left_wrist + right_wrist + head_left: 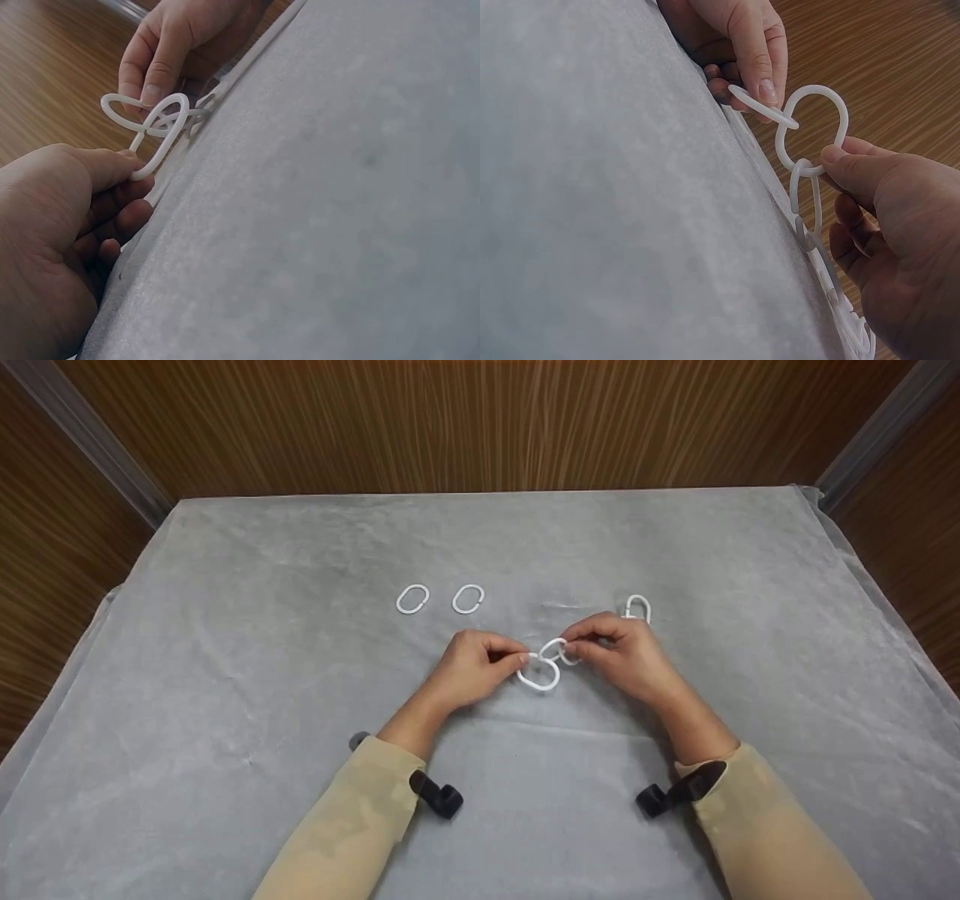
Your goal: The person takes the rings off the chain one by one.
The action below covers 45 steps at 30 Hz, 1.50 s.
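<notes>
My left hand [480,666] pinches a white oval split ring [541,688] between thumb and forefinger. Another white split ring [845,112] is pinched by my right hand [626,656], and the two rings cross at their edges between the hands. From the right hand's ring hangs a chain of linked white rings [793,193], trailing down to the cloth in the right wrist view. Part of this chain [638,598] shows beyond the right hand in the head view; the rest is hidden behind that hand.
Two loose white rings, one at the left [399,601] and one beside it [454,601], lie on the grey cloth [262,675] beyond the left hand. Wood-grain panels [480,427] stand behind the table and at both sides.
</notes>
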{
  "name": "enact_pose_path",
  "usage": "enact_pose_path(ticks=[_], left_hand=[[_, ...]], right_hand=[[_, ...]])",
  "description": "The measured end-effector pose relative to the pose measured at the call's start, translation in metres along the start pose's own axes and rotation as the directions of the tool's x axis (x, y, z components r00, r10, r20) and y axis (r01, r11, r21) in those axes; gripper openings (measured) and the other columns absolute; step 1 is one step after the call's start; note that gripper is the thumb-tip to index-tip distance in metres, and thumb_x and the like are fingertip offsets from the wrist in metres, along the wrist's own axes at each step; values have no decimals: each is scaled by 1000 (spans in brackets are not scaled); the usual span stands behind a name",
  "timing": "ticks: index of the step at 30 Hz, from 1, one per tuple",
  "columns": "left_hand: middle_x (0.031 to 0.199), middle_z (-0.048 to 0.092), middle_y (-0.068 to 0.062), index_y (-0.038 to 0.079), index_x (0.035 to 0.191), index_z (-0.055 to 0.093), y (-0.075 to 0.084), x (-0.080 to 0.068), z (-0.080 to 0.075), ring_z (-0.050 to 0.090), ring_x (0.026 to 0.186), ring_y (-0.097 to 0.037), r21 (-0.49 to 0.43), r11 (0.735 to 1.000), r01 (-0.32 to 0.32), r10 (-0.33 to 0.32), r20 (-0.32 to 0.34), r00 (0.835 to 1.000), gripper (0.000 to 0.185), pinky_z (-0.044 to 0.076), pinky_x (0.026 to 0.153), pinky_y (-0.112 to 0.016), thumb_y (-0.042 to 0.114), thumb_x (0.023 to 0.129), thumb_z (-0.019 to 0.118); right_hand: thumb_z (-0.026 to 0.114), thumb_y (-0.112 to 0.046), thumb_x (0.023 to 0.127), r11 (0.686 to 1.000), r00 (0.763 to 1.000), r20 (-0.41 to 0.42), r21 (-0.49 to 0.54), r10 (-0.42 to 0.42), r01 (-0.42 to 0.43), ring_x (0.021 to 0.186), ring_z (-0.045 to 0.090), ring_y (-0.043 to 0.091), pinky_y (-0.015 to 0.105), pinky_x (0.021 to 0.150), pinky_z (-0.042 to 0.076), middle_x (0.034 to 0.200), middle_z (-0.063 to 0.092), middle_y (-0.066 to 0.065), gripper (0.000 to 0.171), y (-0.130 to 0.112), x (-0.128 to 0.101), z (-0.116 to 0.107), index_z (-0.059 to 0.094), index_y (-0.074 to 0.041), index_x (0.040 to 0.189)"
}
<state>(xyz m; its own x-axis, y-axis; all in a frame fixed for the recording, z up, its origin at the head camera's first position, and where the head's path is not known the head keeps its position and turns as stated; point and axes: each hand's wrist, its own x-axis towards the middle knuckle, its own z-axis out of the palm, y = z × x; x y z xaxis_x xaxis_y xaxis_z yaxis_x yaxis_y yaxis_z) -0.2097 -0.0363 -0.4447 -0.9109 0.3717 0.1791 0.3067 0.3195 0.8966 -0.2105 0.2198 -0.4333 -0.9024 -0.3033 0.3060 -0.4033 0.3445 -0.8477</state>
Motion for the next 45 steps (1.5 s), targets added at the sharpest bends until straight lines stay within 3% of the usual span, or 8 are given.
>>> enact_pose_path(ticks=[28, 45], left_hand=[[91, 80, -2, 4, 100, 85, 4, 3, 0, 62, 79, -4, 5, 1000, -17, 17, -7, 1000, 10, 49, 74, -21, 8, 95, 79], [87, 77, 0, 4, 100, 83, 2, 1, 0, 60, 78, -6, -20, 1000, 3, -4, -55, 998, 9, 47, 73, -23, 10, 95, 79]], right_hand=[[82, 0, 92, 1000, 1000, -7, 2, 16, -16, 88, 68, 11, 19, 79, 53, 94, 77, 11, 10, -3, 3, -3, 83, -5, 100], [79, 4, 93, 998, 989, -136, 23, 58, -55, 82, 63, 10, 18, 74, 49, 92, 75, 16, 9, 1, 3, 1, 80, 1, 101]])
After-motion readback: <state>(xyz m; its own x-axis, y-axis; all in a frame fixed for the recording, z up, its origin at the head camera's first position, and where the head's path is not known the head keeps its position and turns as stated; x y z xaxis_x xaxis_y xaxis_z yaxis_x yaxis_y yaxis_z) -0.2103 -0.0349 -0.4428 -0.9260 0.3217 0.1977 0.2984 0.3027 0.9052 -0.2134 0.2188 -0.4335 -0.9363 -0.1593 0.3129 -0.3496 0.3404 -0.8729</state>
